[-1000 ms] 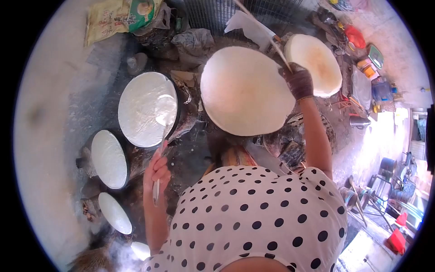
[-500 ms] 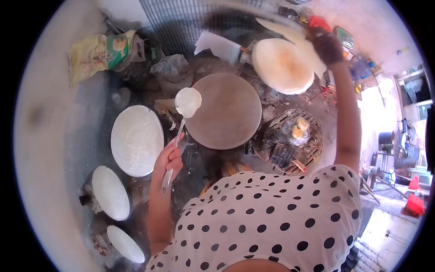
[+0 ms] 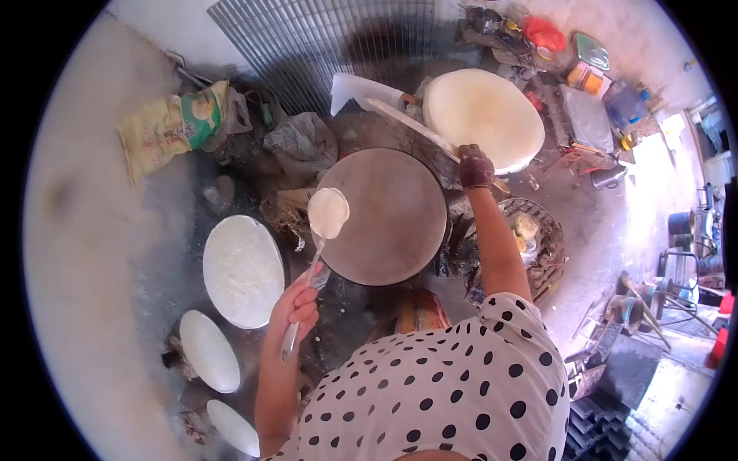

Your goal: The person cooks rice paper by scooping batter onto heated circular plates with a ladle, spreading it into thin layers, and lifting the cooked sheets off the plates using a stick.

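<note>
My left hand (image 3: 297,304) grips the handle of a ladle (image 3: 328,213), whose bowl is full of white batter and hangs over the left edge of a bare round griddle (image 3: 383,215). My right hand (image 3: 475,167), in a dark glove, is closed on a long flat wooden stick (image 3: 415,127) pointing up and left. It is beside the lower left edge of a stack of round pale flatbreads (image 3: 483,119). Left of the griddle, a round pan (image 3: 244,270) is covered with white batter.
Two more white-covered pans (image 3: 210,351) (image 3: 233,427) stand at the lower left. A round metal basket (image 3: 550,253) with wrapped food is right of the griddle. A yellow-green sack (image 3: 165,131), a grey plastic bag (image 3: 302,144) and a wire grid (image 3: 330,46) lie beyond.
The large flatbread has moved from over the griddle onto the stack at the right. My right hand has come back with the stick. The ladle has moved from the left pan to the griddle.
</note>
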Available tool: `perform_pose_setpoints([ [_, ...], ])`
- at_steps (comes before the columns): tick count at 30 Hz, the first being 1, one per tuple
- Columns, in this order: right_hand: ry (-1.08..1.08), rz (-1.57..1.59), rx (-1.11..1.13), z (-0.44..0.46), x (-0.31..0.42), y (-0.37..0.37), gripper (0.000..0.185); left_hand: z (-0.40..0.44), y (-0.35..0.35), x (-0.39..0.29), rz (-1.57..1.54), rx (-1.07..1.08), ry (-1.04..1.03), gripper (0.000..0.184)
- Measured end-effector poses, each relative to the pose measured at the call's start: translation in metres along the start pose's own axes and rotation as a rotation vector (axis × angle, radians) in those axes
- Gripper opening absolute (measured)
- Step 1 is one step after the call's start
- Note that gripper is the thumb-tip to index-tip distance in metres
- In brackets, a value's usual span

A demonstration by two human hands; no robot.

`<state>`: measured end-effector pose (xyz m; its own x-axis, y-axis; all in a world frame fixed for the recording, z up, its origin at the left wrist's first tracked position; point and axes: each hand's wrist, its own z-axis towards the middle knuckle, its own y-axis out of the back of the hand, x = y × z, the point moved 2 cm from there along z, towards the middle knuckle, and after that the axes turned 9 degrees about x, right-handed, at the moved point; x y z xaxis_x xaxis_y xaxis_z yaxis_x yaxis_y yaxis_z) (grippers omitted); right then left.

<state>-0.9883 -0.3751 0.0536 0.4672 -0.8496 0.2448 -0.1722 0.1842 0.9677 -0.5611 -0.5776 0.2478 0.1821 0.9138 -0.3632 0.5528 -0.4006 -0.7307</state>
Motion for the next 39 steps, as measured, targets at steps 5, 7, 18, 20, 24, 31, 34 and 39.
perform_pose_setpoints([
  [5,0.004,0.281,-0.127,-0.034,0.018,0.009,0.031,0.003,-0.021,-0.017,-0.009,0.016,0.024,0.042],
  [7,0.169,0.224,-0.095,-0.07,0.007,-0.01,0.035,-0.012,-0.049,-0.031,0.089,0.034,0.005,0.043],
  [18,-0.042,0.525,-0.002,-0.328,0.032,0.117,0.044,0.119,-0.047,-0.013,0.886,0.235,0.095,0.041],
  [20,-0.026,0.298,0.042,-0.334,0.039,0.102,0.04,0.142,-0.036,0.008,0.931,0.238,0.121,0.039],
  [24,-0.116,0.166,0.08,-0.344,0.039,0.063,0.038,0.179,-0.012,0.035,0.989,0.217,0.073,0.044],
  [31,-0.165,0.594,-0.088,-0.343,0.059,-0.024,0.039,0.226,0.044,0.022,1.982,0.002,-0.899,0.048],
  [34,-0.135,0.642,-0.137,-0.328,0.066,-0.075,0.039,0.199,0.034,0.004,2.005,-0.13,-0.608,0.048],
  [39,-0.202,1.328,0.061,-0.251,0.106,-0.136,0.044,0.126,0.015,-0.039,1.934,-0.396,-0.468,0.046],
])
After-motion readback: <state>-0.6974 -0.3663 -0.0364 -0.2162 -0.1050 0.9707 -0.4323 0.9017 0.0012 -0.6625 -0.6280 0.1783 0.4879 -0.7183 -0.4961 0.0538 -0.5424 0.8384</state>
